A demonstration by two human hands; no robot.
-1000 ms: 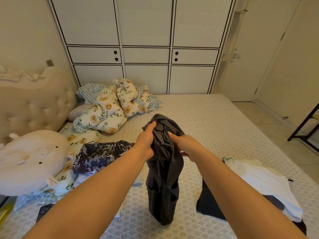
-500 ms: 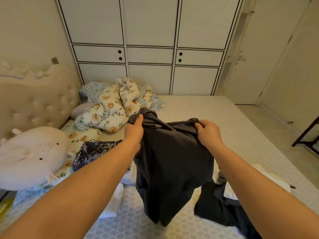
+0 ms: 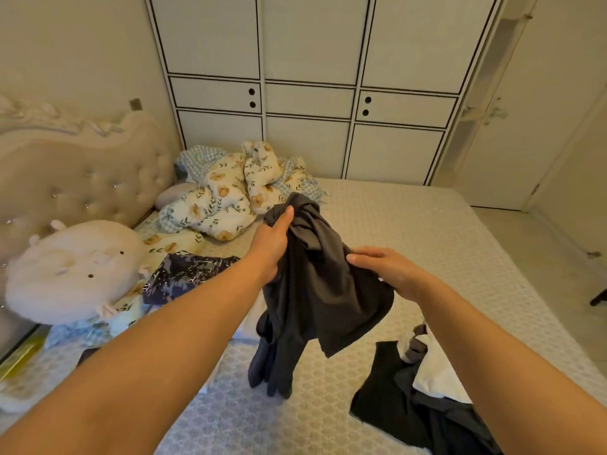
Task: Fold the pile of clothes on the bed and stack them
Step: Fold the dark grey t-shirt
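Observation:
A dark grey garment hangs bunched in the air over the middle of the bed. My left hand grips its top, thumb up against the cloth. Lower and to the right, my right hand holds a fold of the same garment, fingers pointing left. Its bottom end dangles down to the mattress. A pile of black, grey and white clothes lies on the bed at the lower right. A dark patterned garment lies on the left, partly behind my left forearm.
A crumpled floral quilt lies near the padded headboard. A round plush pillow sits at the left. White wardrobe doors stand behind the bed. Folded white cloth peeks out under my left arm. Floor runs along the right.
The garment was spread wide between both hands half a second ago. Now my right hand has dropped lower and nearer the left one, and the cloth is bunched again.

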